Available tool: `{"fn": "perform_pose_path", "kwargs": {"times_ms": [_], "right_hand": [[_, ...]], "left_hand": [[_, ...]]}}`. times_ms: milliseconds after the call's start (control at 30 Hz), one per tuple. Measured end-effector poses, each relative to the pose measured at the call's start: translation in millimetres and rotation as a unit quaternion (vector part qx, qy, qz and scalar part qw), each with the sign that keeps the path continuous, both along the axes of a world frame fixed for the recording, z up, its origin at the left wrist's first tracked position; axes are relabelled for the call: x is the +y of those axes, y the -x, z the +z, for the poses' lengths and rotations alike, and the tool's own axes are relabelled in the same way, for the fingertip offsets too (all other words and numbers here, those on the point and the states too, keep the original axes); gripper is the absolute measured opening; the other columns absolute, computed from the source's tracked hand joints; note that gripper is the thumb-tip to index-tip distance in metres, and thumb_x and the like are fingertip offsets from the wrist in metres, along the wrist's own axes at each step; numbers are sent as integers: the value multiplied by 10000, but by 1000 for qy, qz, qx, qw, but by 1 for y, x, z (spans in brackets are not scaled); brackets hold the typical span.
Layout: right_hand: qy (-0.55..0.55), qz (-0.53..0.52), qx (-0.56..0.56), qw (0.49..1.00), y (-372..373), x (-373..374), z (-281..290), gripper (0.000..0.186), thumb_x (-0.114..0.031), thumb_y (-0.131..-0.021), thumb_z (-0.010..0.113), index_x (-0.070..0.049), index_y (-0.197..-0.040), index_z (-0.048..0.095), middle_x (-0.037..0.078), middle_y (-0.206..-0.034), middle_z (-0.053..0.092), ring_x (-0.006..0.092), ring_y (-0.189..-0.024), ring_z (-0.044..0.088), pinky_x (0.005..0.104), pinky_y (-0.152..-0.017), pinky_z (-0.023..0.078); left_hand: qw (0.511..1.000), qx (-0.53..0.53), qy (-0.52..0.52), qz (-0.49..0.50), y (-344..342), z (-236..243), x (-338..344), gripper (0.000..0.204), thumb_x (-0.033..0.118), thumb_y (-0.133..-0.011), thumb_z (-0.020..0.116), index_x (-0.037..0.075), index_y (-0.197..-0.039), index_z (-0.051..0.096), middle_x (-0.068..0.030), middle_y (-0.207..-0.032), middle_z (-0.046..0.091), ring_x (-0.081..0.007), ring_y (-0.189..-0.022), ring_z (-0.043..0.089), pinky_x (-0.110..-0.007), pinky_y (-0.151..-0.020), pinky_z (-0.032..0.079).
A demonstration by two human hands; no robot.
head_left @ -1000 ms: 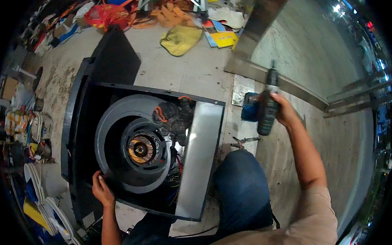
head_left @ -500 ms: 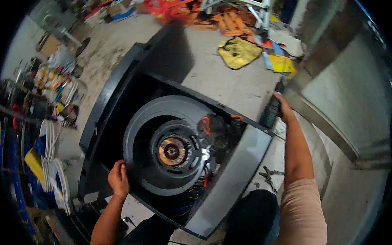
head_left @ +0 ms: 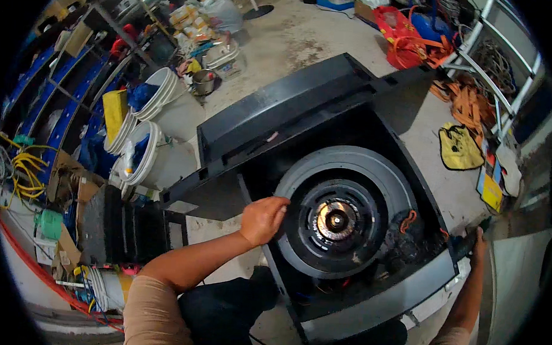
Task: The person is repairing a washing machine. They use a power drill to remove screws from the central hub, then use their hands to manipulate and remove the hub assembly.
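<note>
In front of my knees rests a large dark grey housing [head_left: 374,314] that looks like an opened range hood, tilted on the floor. Set inside it is a wide grey fan ring [head_left: 349,160] around a metal motor hub [head_left: 335,221]. My left hand [head_left: 263,222] is closed at the ring's left rim, its fingertips pressed there. Beyond the near right corner of the housing, my right hand [head_left: 479,246] wraps round a long dark hand tool [head_left: 465,245]; its exact kind is unclear. Wires with an orange tie [head_left: 408,221] lie beside the ring.
White buckets [head_left: 158,150] stand at the left, near blue shelving [head_left: 38,103]. Black foam-like blocks [head_left: 119,228] sit at the lower left. A metal ladder [head_left: 498,71], orange straps [head_left: 473,106] and a yellow cloth bag [head_left: 459,146] are at the far right.
The view has swung left, so the housing appears further right and more shelving shows. My left hand stays at the ring's rim; my right hand still holds the dark tool.
</note>
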State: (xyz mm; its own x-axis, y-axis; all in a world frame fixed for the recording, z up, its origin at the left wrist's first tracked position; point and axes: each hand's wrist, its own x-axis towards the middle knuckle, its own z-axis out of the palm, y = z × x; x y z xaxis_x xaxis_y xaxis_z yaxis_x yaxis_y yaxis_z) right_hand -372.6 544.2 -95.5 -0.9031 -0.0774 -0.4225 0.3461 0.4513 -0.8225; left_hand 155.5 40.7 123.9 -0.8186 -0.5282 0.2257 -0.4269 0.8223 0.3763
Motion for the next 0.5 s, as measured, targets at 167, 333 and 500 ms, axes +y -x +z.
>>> {"fn": "perform_pose_path", "kwargs": {"times_ms": [167, 333, 500], "right_hand": [[-263, 78, 235, 933, 87, 99, 59, 716, -569, -884, 495, 90, -1156, 553, 246, -1058, 616, 389, -962, 586, 463, -842, 447], [-326, 82, 293, 895, -34, -48, 68, 707, -527, -893, 500, 43, -1308, 448, 285, -1292, 481, 414, -1160, 493, 448, -985, 384], [-153, 118, 429, 882, -12, -112, 159, 687, -487, -905, 522, -109, -1435, 301, 217, -1432, 363, 440, -1210, 456, 462, -1002, 375]], "left_hand": [[989, 70, -40, -126, 39, -8, -18, 242, 120, -796, 608, 91, -1035, 590, -85, -1118, 585, -311, -979, 585, -394, -818, 488], [993, -60, -55, -85, -10, 11, -22, 264, 96, -782, 610, 91, -1046, 593, -113, -1203, 538, -309, -1055, 563, -403, -872, 471], [989, -57, -103, -93, -5, 10, -33, 302, 119, -789, 620, 99, -1088, 591, -117, -1253, 513, -295, -1109, 541, -407, -932, 446]]}}
